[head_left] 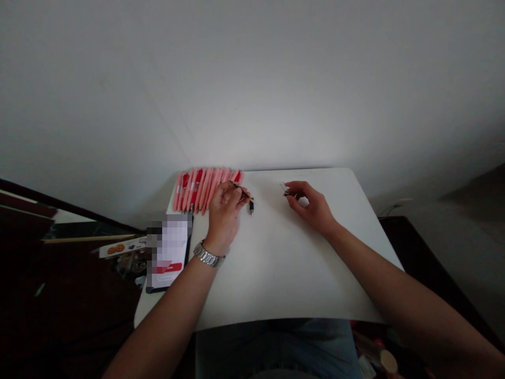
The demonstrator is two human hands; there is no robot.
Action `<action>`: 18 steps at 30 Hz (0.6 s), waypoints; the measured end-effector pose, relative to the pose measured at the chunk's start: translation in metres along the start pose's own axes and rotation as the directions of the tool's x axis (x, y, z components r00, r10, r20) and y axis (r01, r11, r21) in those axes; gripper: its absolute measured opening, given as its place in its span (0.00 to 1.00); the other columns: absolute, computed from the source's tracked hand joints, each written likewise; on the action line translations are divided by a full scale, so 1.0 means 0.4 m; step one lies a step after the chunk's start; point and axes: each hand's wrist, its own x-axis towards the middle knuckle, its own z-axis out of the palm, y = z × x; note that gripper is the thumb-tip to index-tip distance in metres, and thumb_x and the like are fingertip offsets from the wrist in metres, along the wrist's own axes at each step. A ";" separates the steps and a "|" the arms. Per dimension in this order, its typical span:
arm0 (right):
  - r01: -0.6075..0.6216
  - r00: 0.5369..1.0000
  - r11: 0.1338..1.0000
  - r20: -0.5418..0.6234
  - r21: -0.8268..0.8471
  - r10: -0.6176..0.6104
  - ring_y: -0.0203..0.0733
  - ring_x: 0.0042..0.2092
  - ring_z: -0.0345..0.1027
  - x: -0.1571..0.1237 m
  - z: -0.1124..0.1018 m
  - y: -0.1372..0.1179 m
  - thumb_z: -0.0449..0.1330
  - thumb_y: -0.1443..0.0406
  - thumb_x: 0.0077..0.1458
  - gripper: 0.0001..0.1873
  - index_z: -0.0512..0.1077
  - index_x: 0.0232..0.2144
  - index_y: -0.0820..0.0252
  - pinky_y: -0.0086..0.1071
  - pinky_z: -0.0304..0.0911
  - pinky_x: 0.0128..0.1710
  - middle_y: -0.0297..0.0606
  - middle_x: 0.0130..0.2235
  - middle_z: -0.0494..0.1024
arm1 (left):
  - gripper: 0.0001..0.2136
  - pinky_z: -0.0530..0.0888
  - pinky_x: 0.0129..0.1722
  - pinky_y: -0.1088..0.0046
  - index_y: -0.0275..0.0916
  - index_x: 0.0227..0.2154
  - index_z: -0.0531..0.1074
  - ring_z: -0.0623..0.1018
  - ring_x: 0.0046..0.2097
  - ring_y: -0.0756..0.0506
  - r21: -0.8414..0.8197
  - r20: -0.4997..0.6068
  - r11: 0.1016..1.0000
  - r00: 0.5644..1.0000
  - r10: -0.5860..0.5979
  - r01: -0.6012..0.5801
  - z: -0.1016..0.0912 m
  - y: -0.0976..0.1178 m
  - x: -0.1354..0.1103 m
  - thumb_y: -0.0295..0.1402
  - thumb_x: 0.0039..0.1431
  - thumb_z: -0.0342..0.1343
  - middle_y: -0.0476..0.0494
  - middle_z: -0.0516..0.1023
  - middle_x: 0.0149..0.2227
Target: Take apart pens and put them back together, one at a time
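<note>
Dark clutter (pixel 79 295) lay at left, phone (pixel 169 252) at the edge of the white table (pixel 284 273), pink pens (pixel 207 189) lined its far side, left hand (pixel 224 210) pinched a thin rod (pixel 240 190) beside them, right hand (pixel 311 205) closed on a small clear piece (pixel 284 188), pale wall (pixel 252 79) stood behind

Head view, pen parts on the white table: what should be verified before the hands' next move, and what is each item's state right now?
1. Left hand pinches the thin dark rod: ok.
2. Right hand holds the small clear piece at its fingertips: ok.
3. Small black piece under the rod's tip, attached or loose: cannot tell.
4. Pink pens lined up at the far edge, clear of the right hand: ok.
5. Dark device fully on the table: cannot tell.
</note>
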 end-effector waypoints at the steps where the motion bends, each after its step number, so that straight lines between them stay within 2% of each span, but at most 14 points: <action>1: 0.014 1.000 1.000 0.006 -0.008 -0.014 0.40 0.37 0.74 0.000 0.001 -0.003 0.60 0.60 0.63 0.16 0.71 0.52 0.53 0.37 0.72 0.40 0.38 0.40 0.81 | 0.12 0.79 0.44 0.70 0.42 0.40 0.73 0.80 0.40 0.50 -0.005 -0.005 1.000 1.000 -0.003 0.003 -0.001 -0.001 0.001 0.38 0.57 0.67 0.48 0.79 0.38; 9: 0.098 0.992 0.992 0.087 -0.080 -0.091 0.41 0.37 0.73 0.001 0.003 -0.025 0.60 0.64 0.62 0.12 0.73 0.49 0.54 0.36 0.71 0.39 0.37 0.37 0.79 | 0.12 0.79 0.50 0.67 0.41 0.38 0.73 0.82 0.46 0.48 -0.038 -0.002 0.999 0.999 -0.033 0.033 0.006 0.005 -0.006 0.39 0.57 0.68 0.46 0.81 0.42; 18: 0.167 0.978 0.978 0.147 -0.127 -0.148 0.43 0.39 0.73 0.004 0.007 -0.027 0.59 0.66 0.63 0.12 0.75 0.48 0.53 0.37 0.70 0.41 0.38 0.37 0.78 | 0.12 0.80 0.47 0.69 0.40 0.38 0.73 0.82 0.43 0.49 -0.038 0.037 0.998 0.998 -0.054 0.056 0.015 0.013 -0.013 0.38 0.57 0.69 0.46 0.82 0.41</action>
